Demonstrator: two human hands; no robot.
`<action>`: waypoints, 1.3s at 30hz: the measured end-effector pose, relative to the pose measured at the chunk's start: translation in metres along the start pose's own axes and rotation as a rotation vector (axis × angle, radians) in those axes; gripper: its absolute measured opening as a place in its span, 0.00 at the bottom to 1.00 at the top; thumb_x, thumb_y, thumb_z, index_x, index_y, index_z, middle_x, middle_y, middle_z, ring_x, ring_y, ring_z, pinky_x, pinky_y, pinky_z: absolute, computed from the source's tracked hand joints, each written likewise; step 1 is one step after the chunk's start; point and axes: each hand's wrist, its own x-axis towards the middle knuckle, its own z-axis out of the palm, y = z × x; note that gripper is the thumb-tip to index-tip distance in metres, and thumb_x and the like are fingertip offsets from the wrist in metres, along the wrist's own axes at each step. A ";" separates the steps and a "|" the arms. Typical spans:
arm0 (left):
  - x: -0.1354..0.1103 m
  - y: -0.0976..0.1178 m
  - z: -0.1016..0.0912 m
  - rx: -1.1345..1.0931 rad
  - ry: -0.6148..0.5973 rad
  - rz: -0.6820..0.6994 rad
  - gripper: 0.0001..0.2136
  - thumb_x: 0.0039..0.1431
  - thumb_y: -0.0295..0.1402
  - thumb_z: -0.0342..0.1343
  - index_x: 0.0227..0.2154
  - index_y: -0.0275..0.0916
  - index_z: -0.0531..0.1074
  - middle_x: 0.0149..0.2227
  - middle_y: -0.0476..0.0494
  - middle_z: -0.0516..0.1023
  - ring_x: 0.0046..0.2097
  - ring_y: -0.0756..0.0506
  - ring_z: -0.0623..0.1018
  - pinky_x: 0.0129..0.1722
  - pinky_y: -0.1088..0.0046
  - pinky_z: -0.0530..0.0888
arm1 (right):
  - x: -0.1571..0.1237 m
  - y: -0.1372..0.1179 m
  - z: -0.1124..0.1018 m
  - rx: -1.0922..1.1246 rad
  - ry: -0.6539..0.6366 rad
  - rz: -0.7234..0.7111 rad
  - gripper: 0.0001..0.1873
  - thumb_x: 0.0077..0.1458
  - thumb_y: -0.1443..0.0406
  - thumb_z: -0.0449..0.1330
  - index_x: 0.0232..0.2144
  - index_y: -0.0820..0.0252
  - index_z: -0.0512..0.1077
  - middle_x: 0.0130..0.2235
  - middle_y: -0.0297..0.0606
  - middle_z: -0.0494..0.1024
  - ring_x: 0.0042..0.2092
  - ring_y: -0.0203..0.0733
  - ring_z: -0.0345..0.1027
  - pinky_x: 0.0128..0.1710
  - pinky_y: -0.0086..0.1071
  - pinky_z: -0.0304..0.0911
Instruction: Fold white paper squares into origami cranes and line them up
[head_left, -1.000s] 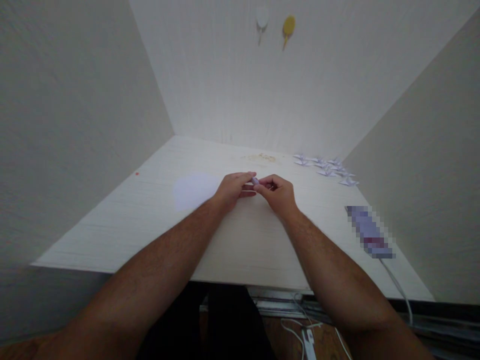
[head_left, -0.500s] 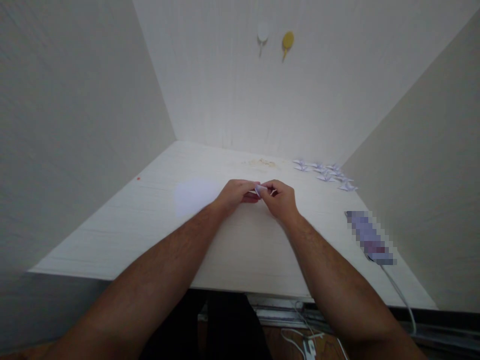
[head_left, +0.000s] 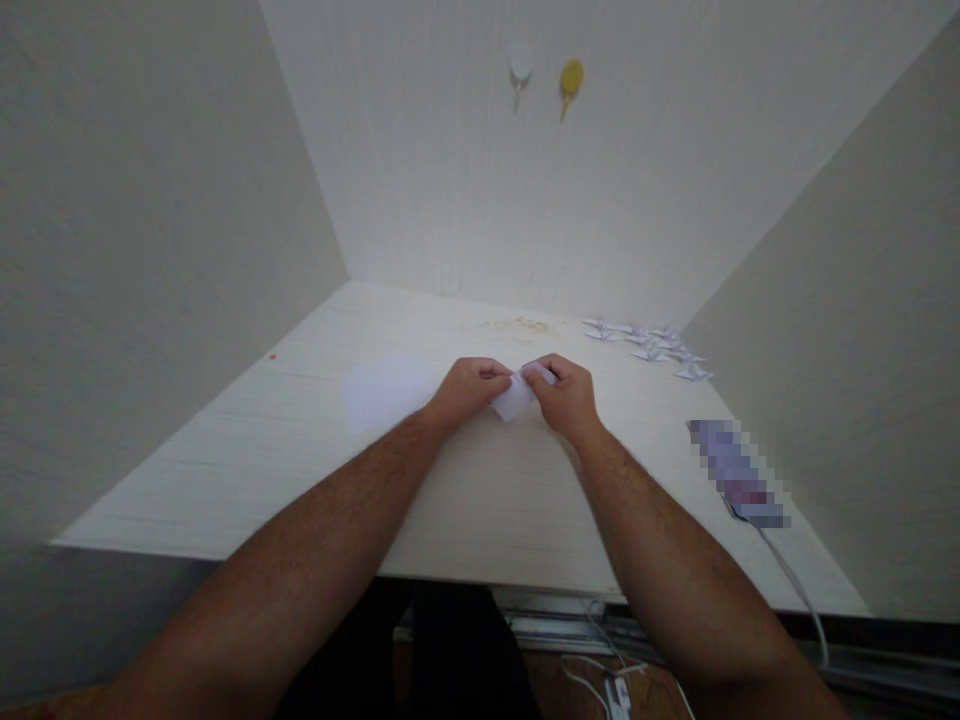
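My left hand (head_left: pixel 466 388) and my right hand (head_left: pixel 564 396) meet over the middle of a pale wooden table (head_left: pixel 247 460). Both pinch a small folded piece of pale lilac paper (head_left: pixel 513 398) between fingertips and thumbs, each at one side of it. A corner of the paper hangs down between the hands, just above the tabletop. A flat sheet of the same pale paper (head_left: pixel 382 388) lies on the table just left of my left hand.
Several small folded paper shapes (head_left: pixel 651 346) lie in a row at the back right of the table. A blurred oblong object (head_left: pixel 736 472) with a white cable sits at the right edge. Walls close in on three sides; two hooks (head_left: pixel 544 72) hang on the back wall.
The folded paper, a small sliver between the fingertips before, now shows as a wider piece hanging between the hands. Both hands have stayed at the same spot on the table.
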 end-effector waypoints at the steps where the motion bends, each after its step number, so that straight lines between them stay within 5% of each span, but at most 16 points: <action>1: 0.000 0.000 0.000 0.006 0.002 -0.001 0.10 0.47 0.35 0.60 0.29 0.33 0.77 0.25 0.46 0.78 0.26 0.51 0.73 0.26 0.76 0.68 | 0.000 0.000 0.000 0.021 0.000 0.015 0.10 0.52 0.59 0.60 0.28 0.60 0.76 0.26 0.34 0.77 0.28 0.37 0.68 0.29 0.30 0.61; 10: 0.000 0.003 -0.002 0.096 0.046 0.013 0.08 0.47 0.35 0.57 0.23 0.34 0.76 0.22 0.48 0.74 0.26 0.51 0.70 0.25 0.77 0.66 | 0.001 0.004 -0.001 0.042 -0.080 0.053 0.11 0.52 0.58 0.61 0.25 0.60 0.73 0.22 0.32 0.74 0.24 0.35 0.65 0.23 0.27 0.59; 19: 0.002 0.002 -0.004 0.108 0.077 0.004 0.06 0.46 0.33 0.55 0.21 0.36 0.72 0.21 0.50 0.71 0.24 0.51 0.70 0.23 0.77 0.64 | 0.000 0.001 -0.010 0.037 -0.296 0.034 0.13 0.57 0.60 0.57 0.37 0.61 0.79 0.24 0.35 0.78 0.24 0.35 0.71 0.24 0.27 0.64; 25: 0.004 0.001 -0.002 0.040 0.081 -0.039 0.04 0.45 0.32 0.55 0.20 0.37 0.69 0.20 0.49 0.71 0.23 0.50 0.70 0.22 0.76 0.64 | -0.002 0.005 -0.004 0.143 -0.240 0.050 0.16 0.54 0.60 0.59 0.43 0.58 0.79 0.27 0.36 0.81 0.25 0.35 0.71 0.26 0.29 0.66; 39: 0.003 0.008 -0.004 -0.274 0.014 -0.177 0.05 0.42 0.30 0.56 0.22 0.38 0.66 0.18 0.49 0.69 0.20 0.50 0.71 0.20 0.75 0.65 | -0.004 -0.006 -0.003 0.354 -0.184 0.095 0.08 0.42 0.67 0.62 0.28 0.57 0.81 0.23 0.34 0.79 0.26 0.36 0.72 0.29 0.33 0.70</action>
